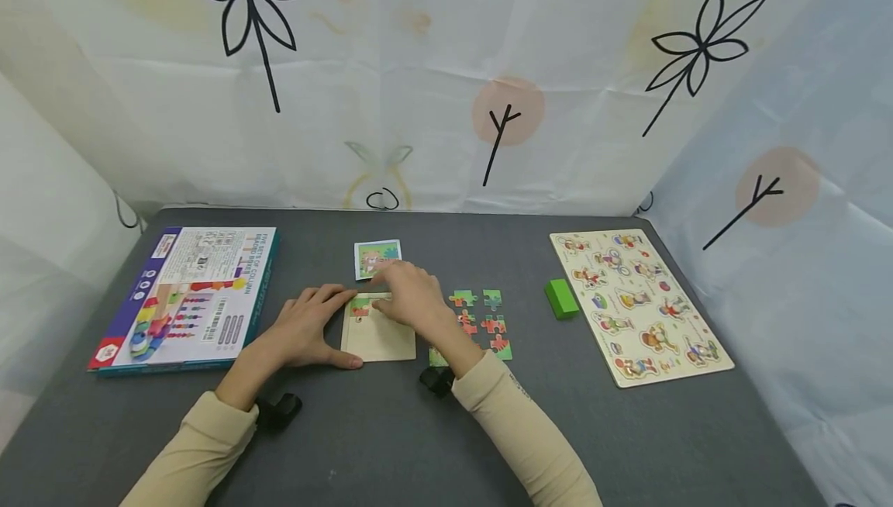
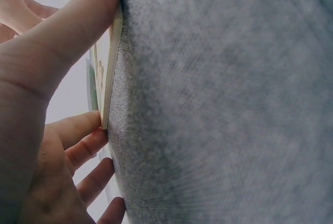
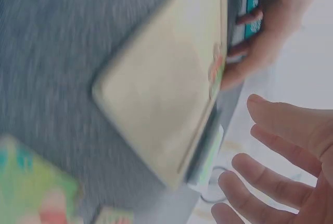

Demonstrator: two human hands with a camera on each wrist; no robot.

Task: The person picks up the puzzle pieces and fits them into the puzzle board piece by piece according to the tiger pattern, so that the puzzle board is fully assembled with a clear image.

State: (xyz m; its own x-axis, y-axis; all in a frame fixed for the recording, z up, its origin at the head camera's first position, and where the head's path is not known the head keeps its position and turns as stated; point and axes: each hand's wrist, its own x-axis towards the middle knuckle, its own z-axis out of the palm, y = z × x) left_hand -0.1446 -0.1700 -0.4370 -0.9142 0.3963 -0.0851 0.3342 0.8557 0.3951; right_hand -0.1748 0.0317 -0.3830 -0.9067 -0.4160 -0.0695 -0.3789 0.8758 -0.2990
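Observation:
A pale wooden puzzle board [image 1: 380, 340] lies on the grey table with one puzzle piece [image 1: 360, 308] at its far left corner. My left hand [image 1: 305, 330] rests at the board's left side, its index fingertip at the far corner and its thumb by the near edge. Above the far right part of the board is my right hand [image 1: 413, 295], fingers apart and nothing between them in the right wrist view. Just behind the board lies a small picture card [image 1: 377, 252], partly covered by the right hand. Loose jigsaw pieces [image 1: 491, 325] lie right of the board, some hidden behind the right forearm.
At the left lies a flat toy box [image 1: 195, 290]. To the right are a green block [image 1: 561, 299] and a larger wooden board with printed figures [image 1: 642, 309]. A white patterned cloth [image 1: 432, 50] hangs behind the table.

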